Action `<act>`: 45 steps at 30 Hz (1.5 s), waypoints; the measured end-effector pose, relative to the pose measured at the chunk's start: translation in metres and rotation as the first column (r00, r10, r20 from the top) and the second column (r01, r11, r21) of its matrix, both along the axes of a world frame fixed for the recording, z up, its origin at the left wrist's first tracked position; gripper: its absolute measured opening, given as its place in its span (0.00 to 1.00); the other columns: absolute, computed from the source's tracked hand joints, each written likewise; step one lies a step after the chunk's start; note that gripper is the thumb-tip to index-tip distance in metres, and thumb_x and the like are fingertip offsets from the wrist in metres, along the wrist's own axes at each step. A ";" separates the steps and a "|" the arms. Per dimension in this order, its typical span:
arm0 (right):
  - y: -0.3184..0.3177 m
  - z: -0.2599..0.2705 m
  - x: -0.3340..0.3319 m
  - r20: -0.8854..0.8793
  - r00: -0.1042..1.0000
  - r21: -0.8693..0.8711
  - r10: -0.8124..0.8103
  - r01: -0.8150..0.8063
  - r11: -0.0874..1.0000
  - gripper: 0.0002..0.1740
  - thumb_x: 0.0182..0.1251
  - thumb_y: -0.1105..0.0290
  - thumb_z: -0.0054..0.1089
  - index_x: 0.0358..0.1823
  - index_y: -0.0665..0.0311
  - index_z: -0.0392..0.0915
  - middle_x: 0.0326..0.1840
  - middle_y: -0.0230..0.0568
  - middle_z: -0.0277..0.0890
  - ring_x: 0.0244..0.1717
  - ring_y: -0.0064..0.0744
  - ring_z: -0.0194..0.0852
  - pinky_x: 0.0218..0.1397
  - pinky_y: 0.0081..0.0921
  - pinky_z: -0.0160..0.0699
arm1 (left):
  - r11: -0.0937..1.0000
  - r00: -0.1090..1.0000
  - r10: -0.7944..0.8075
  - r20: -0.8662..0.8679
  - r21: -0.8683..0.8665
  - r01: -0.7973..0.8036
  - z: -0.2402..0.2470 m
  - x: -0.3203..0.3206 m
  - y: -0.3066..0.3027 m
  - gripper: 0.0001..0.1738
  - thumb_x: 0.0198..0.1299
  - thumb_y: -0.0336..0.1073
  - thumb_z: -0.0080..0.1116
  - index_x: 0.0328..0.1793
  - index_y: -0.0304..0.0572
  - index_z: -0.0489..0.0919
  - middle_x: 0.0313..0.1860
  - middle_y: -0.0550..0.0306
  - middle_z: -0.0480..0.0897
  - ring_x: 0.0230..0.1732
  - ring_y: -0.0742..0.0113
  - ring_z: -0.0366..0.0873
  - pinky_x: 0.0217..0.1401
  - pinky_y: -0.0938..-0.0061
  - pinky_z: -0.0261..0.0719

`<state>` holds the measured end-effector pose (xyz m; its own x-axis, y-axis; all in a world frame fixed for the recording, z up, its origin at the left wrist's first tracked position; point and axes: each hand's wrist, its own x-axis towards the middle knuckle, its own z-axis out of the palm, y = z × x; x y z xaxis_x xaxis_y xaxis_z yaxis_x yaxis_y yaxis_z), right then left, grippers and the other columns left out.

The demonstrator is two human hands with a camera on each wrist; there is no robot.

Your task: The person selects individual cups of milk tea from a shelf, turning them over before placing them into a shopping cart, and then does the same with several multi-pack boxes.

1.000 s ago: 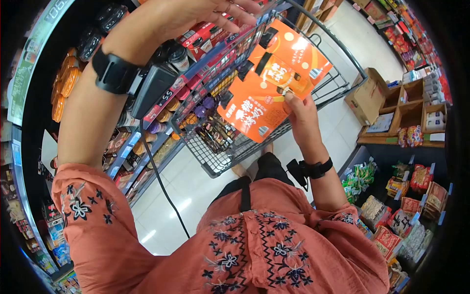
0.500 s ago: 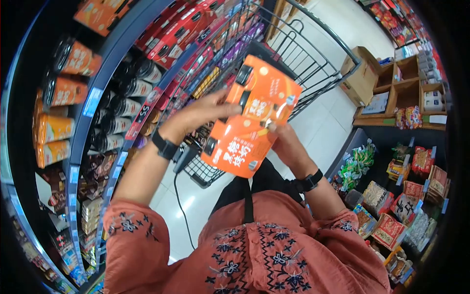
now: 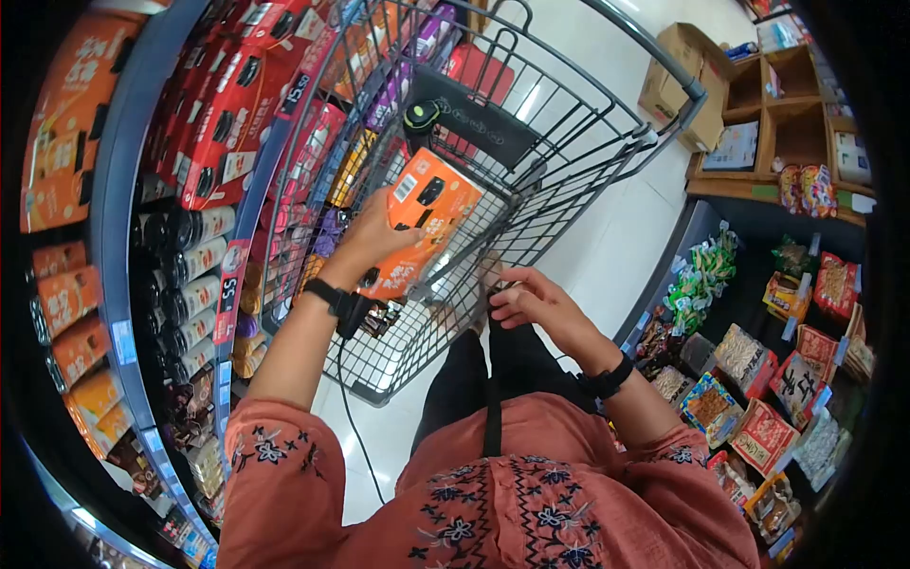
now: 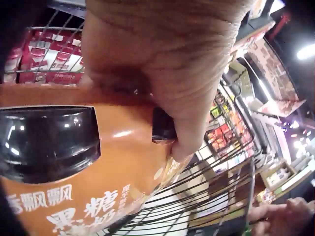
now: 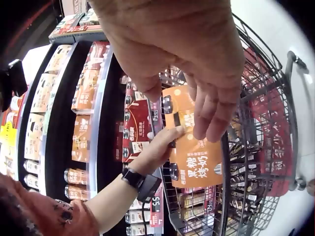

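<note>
An orange milk-tea carton [image 3: 445, 199], with black cup lids showing through its cut-outs, is tilted within the wire shopping cart [image 3: 365, 387]. My left hand [image 3: 372, 235] grips it by the lid side, thumb across the orange face. In the left wrist view the carton [image 4: 125, 142] fills the lower left, held under the palm. My right hand [image 3: 548, 308] is apart from the carton, by the near side of the cart, fingers loosely bent around nothing. Those fingers overlap the carton [image 5: 197, 164] in the right wrist view.
Shelves at left hold red cartons [image 3: 223, 123], dark-lidded cups [image 3: 201, 261] and more orange cartons [image 3: 71, 142]. Small packets lie in the cart's bottom. Bagged snacks [image 3: 744, 356] fill a bin at right, beside a wooden rack [image 3: 791, 123] and a cardboard box [image 3: 678, 81].
My left hand came down from the shelf side and took hold of the carton. My right hand let go of it. The carton has turned and moved down into the cart.
</note>
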<state>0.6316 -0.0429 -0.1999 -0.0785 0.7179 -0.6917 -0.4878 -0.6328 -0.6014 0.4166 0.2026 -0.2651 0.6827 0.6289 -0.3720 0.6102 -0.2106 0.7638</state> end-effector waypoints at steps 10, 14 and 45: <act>0.005 -0.012 0.024 -0.115 0.993 -0.051 -0.014 0.008 0.999 0.24 0.80 0.60 0.54 0.68 0.66 0.67 0.56 0.44 0.79 0.52 0.31 0.82 0.57 0.26 0.81 | 0.698 0.772 -0.386 -0.506 0.387 0.603 -0.100 0.098 0.003 0.47 0.45 0.45 0.80 0.72 0.46 0.70 0.60 0.47 0.75 0.65 0.47 0.72 0.66 0.53 0.70; 0.002 -0.014 0.030 -0.141 0.990 -0.038 -0.008 0.003 0.999 0.25 0.80 0.58 0.56 0.68 0.66 0.68 0.57 0.44 0.79 0.53 0.31 0.82 0.57 0.27 0.80 | 0.645 0.731 -0.405 -0.549 0.396 0.654 -0.125 0.119 -0.002 0.46 0.45 0.42 0.79 0.73 0.50 0.71 0.61 0.49 0.75 0.64 0.50 0.72 0.67 0.51 0.67; 0.078 0.081 -0.018 -0.013 0.917 0.270 0.398 -0.380 0.885 0.20 0.79 0.65 0.55 0.65 0.68 0.71 0.56 0.49 0.82 0.54 0.38 0.85 0.58 0.32 0.83 | -0.086 0.719 0.680 0.143 0.990 -0.116 0.336 -0.136 0.208 0.45 0.52 0.48 0.76 0.73 0.38 0.69 0.70 0.41 0.74 0.72 0.45 0.69 0.75 0.49 0.64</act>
